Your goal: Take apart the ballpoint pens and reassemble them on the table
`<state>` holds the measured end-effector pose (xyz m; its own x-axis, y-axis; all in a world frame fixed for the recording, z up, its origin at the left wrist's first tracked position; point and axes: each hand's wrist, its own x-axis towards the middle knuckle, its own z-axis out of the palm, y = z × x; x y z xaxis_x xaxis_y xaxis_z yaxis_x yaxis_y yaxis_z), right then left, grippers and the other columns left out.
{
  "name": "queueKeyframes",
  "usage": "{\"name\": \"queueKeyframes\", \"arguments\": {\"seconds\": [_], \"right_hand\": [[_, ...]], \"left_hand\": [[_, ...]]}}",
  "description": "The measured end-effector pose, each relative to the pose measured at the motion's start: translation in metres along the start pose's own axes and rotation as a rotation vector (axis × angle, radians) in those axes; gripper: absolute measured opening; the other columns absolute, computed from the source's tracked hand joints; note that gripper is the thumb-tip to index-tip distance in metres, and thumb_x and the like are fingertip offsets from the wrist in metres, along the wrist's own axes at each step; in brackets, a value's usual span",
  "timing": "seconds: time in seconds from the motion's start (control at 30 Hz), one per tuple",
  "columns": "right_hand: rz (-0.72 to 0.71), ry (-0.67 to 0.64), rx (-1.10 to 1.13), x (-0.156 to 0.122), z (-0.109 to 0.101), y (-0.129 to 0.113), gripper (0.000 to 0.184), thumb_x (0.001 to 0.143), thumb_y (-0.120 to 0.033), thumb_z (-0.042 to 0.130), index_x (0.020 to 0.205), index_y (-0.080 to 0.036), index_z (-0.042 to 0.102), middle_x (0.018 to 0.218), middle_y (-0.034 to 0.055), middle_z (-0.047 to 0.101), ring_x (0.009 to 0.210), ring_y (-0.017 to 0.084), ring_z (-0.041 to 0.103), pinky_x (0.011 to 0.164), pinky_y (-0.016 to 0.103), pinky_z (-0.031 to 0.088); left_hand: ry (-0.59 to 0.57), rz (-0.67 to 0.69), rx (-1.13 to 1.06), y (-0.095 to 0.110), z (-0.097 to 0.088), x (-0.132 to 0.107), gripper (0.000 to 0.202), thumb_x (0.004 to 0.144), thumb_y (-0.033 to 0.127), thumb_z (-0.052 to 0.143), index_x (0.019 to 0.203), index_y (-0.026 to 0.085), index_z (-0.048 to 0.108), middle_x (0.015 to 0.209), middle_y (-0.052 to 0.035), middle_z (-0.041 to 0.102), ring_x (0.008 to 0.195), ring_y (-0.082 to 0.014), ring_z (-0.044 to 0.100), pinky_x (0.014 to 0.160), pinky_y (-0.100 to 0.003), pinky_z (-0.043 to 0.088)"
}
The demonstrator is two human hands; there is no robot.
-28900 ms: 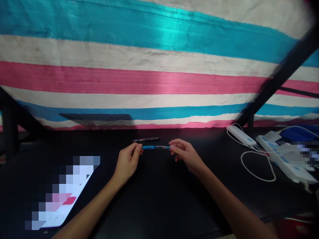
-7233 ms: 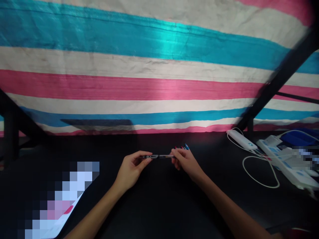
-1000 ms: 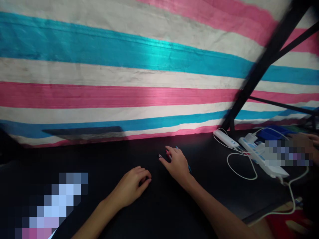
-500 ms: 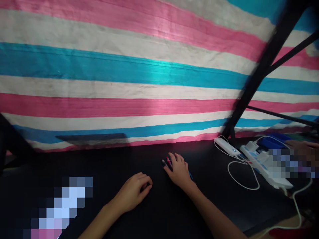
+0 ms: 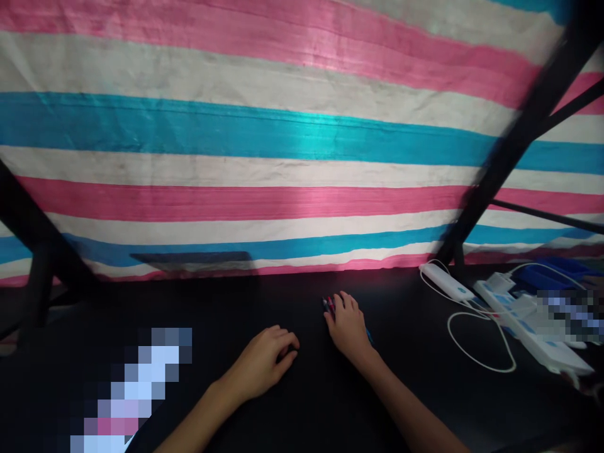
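Observation:
My right hand [image 5: 350, 327] lies palm down on the black table, its fingers bent round several pens [image 5: 328, 306]. Dark and red pen ends stick out between thumb and forefinger, and a blue end shows beside the wrist. The rest of the pens is hidden under the palm. To the left, my left hand [image 5: 270, 360] rests on its side on the table, fingers loosely curled and a gap between thumb and forefinger. Nothing shows in it.
A white power strip [image 5: 533, 327], a white box-shaped device [image 5: 446, 281] and looped white cables lie at the right, near a blue tray [image 5: 552, 272]. A blurred-out lit screen [image 5: 141, 377] is at lower left. A striped sheet [image 5: 283, 138] hangs behind, between black frame posts [image 5: 509, 145].
The view has turned slightly left, so everything sits farther right. The fingers of my right hand have drawn closer together over the pens. Another person's hand at the right edge has left view.

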<state>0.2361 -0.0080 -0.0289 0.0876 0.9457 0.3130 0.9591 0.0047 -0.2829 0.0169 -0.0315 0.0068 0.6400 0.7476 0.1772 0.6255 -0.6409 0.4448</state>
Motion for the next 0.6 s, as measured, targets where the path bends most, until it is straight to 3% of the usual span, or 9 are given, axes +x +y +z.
{"name": "queueKeyframes", "arguments": {"seconds": [0.3, 0.5, 0.6], "right_hand": [[0.075, -0.044, 0.0, 0.0016, -0.0013, -0.0022, 0.048, 0.088, -0.032, 0.048, 0.13, -0.009, 0.051, 0.139, 0.0188, 0.044, 0.128, 0.038, 0.035, 0.093, 0.048, 0.039], [0.082, -0.062, 0.094, 0.0016, -0.0021, 0.0004, 0.062, 0.086, -0.046, 0.047, 0.133, -0.005, 0.046, 0.141, 0.0225, 0.039, 0.132, 0.041, 0.03, 0.098, 0.052, 0.034], [0.091, -0.026, 0.186, 0.0043, -0.0099, 0.003, 0.061, 0.086, -0.049, 0.045, 0.132, -0.008, 0.048, 0.14, 0.0227, 0.039, 0.13, 0.038, 0.034, 0.096, 0.05, 0.036]], "left_hand": [[-0.028, -0.02, 0.004, 0.0046, -0.0051, -0.0018, 0.013, 0.088, 0.022, 0.048, 0.092, 0.023, 0.06, 0.073, 0.0001, 0.057, 0.076, -0.0179, 0.052, 0.078, -0.033, 0.039], [-0.023, 0.0, 0.002, 0.0065, -0.0049, -0.001, 0.013, 0.087, 0.021, 0.048, 0.092, 0.023, 0.061, 0.072, 0.0002, 0.057, 0.075, -0.0176, 0.052, 0.083, -0.034, 0.039], [-0.008, 0.001, -0.021, 0.0051, -0.0046, -0.0014, 0.012, 0.086, 0.02, 0.049, 0.088, 0.023, 0.061, 0.07, 0.0003, 0.056, 0.074, -0.0173, 0.052, 0.077, -0.031, 0.04]]}}
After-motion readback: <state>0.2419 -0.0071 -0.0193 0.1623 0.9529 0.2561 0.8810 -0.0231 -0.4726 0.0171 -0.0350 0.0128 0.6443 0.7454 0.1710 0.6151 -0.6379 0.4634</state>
